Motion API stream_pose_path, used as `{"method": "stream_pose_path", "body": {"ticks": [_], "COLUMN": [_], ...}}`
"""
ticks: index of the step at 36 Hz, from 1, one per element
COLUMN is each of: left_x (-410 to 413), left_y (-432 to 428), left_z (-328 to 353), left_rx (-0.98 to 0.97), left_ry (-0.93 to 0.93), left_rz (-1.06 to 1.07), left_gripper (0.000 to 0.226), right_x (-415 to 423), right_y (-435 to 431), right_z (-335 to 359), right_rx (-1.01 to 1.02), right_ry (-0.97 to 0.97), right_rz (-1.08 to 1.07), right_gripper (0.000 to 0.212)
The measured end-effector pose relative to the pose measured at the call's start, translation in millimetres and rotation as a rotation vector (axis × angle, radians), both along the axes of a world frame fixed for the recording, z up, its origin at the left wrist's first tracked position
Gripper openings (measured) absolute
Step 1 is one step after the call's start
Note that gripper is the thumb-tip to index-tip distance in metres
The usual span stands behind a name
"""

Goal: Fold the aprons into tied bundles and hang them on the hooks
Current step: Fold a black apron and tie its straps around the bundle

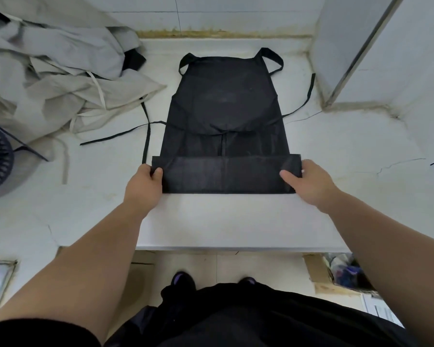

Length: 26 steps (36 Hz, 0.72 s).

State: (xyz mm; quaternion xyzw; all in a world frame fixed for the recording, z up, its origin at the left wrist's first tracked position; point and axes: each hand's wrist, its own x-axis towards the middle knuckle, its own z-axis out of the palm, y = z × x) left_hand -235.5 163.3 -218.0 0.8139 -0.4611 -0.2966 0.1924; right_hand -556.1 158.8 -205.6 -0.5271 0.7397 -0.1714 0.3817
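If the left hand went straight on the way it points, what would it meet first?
Probably the black tie strap lying just ahead of the left hand, beside the left edge of the black apron; the angle makes this uncertain.

A back-room work area of a kitchen or shop is suggested, rather than a home. A worn white countertop (236, 221), cracked and stained, is set against a white tiled wall (211, 11) behind it. A black fabric apron (226, 101) is spread at the counter's middle, and a heap of pale grey aprons (60, 71) is piled at its left rear. An open brown cardboard box (318, 274) of clutter is kept below its right end.
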Motion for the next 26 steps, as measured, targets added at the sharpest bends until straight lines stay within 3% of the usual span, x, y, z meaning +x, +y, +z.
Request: {"method": "stream_pose_path", "body": {"ticks": [6,12,18,21,26], "left_x": [-1,-5,0,-2,-2], "left_y": [-2,2,-3,-6,-23], "left_z": [-5,-5,-7,-3,6], "left_rx": [0.015,-0.024,0.021,0.043,0.221], "left_ry": [-0.105,-0.141,-0.207,-0.223,-0.217], "left_rz": [0.012,0.038,0.036,0.018,-0.051], "left_gripper": [0.024,0.023,0.033,0.047,0.044], "right_x": [8,18,20,24,28], "right_y": [-5,-7,-1,-3,-17], "right_z": [-10,-12,-16,-12,0], "right_rx": [0.090,0.114,0.077,0.080,0.184], "right_ry": [0.533,0.680,0.620,0.434,0.249], "right_rz": [0.100,0.112,-0.031,-0.185,-0.277], "right_gripper": [0.032,0.031,0.030,0.042,0.045]}}
